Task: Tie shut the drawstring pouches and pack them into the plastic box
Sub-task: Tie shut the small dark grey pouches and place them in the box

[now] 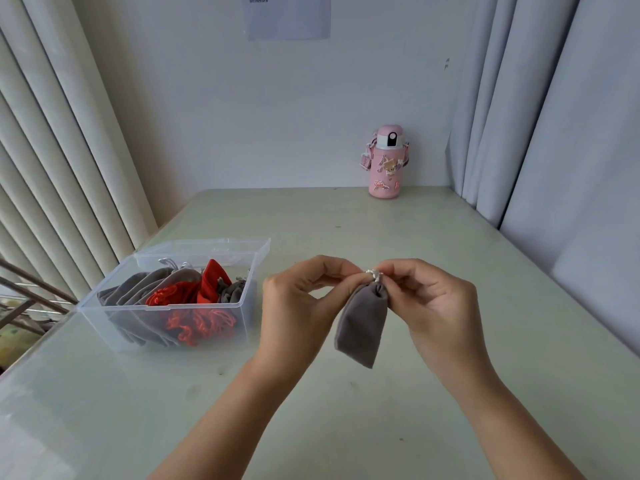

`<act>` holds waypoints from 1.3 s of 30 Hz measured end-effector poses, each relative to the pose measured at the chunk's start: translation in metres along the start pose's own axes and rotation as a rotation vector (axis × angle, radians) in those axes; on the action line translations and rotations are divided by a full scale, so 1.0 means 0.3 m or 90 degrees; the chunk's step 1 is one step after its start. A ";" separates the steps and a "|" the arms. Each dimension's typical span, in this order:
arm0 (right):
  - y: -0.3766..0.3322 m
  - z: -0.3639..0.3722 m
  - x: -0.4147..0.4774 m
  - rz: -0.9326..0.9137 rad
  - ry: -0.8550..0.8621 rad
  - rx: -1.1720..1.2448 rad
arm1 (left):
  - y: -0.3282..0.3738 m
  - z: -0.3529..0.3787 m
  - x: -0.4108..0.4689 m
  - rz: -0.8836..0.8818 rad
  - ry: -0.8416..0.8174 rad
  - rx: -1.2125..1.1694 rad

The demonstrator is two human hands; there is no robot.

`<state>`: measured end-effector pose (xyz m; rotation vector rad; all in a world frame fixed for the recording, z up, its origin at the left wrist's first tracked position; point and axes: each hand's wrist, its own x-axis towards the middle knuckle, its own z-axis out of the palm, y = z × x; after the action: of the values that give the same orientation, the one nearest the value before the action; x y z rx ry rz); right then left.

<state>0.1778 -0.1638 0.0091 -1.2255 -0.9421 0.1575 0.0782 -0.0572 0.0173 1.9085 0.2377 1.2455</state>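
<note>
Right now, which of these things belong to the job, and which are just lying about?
Part of the job:
- grey pouch, its cord pinched by the left hand and the right hand
- plastic box
- packed pouches, grey and red, inside it

Just lying about:
- pink bottle
- paper on the wall
- curtains

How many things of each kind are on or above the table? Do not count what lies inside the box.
grey pouch: 1
box: 1
pink bottle: 1
Total: 3
</note>
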 end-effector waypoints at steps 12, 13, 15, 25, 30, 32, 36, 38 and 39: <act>0.028 -0.010 0.001 -0.198 0.043 -0.299 | -0.041 0.019 -0.010 0.031 -0.087 0.086; 0.028 -0.008 0.000 -0.182 0.045 -0.289 | -0.044 0.017 -0.011 0.028 -0.085 0.092; 0.017 -0.009 0.002 -0.137 0.039 -0.220 | -0.037 0.018 -0.007 0.009 -0.080 0.052; -0.002 -0.044 0.019 -0.121 -0.027 -0.149 | -0.045 -0.027 0.027 -0.104 -0.277 -0.214; -0.015 -0.040 0.022 -0.101 -0.037 -0.091 | -0.042 -0.036 0.028 -0.123 -0.308 -0.235; -0.015 -0.038 0.023 -0.104 -0.044 -0.099 | -0.043 -0.039 0.030 -0.131 -0.316 -0.240; 0.013 -0.038 0.031 -0.095 -0.046 -0.092 | -0.057 -0.035 0.031 -0.178 -0.340 -0.264; 0.032 -0.045 0.033 -0.099 -0.045 -0.121 | -0.080 -0.023 0.027 -0.228 -0.329 -0.286; 0.040 -0.049 0.033 -0.107 -0.046 -0.151 | -0.089 -0.015 0.025 -0.262 -0.324 -0.308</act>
<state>0.1985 -0.1642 0.0037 -1.3570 -1.1459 -0.0445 0.0854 -0.0334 0.0039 1.5787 0.0457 0.4639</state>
